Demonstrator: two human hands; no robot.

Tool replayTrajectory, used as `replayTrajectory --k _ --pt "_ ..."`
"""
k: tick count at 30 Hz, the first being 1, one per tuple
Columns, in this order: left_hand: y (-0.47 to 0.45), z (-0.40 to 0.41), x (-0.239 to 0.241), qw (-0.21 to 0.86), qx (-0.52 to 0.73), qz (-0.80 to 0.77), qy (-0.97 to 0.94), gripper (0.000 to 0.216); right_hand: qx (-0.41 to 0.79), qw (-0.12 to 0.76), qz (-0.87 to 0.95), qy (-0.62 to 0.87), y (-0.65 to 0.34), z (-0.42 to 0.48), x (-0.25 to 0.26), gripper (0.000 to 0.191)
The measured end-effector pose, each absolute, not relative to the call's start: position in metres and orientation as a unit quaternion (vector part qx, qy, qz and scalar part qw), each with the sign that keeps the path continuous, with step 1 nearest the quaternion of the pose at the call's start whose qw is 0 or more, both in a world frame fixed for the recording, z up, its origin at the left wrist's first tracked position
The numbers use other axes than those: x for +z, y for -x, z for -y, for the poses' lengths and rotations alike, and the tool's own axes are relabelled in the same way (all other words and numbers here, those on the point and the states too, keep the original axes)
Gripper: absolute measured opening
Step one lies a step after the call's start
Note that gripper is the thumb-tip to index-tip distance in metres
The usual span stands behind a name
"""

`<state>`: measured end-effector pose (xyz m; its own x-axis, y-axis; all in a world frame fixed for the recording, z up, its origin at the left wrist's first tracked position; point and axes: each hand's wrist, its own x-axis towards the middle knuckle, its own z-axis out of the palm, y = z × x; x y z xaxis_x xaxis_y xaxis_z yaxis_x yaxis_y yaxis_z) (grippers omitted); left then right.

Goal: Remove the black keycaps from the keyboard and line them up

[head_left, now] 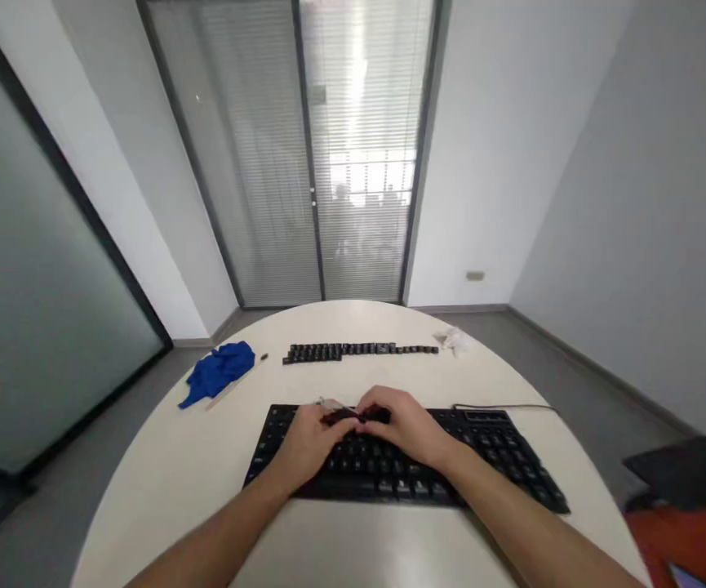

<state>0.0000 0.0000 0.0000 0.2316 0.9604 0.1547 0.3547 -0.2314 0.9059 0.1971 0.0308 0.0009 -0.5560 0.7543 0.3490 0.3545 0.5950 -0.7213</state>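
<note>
At the round white table [187,490], I watched two bare hands meet over a black keyboard [368,467], which lay squarely before the person, probably so that both arms could reach it; the left hand [307,445] and right hand [407,425] curled inward, fingertips close together above the upper keys, with what looked like a thin wire [339,405] showing between them; the fingers were bent as if pinching something small, perhaps to steady it from both sides, but I could not tell what either hand grasped; beyond the keyboard, loose keys [361,349] sat in a neat line, likely to preserve their order; a blue cloth [221,371] and a thin stick [230,389] lay to the left, a crumpled white wrapper [455,340] to the right, leaving the hands room; a cord [505,406] trailed rightward
</note>
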Motion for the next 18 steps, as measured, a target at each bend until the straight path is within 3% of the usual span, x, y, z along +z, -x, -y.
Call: replayTrajectory --k 12,18 --pt "-0.0013 0.0021 0.002 0.399 0.415 -0.473 -0.667 0.016 0.518 0.356 0.713 0.309 -0.1995 -0.0337 0.0041 0.026" --pt "0.0 0.0013 -0.0022 0.412 0.418 -0.471 -0.659 0.018 0.541 0.36 0.686 0.328 -0.2029 -0.0405 -0.0002 0.024"
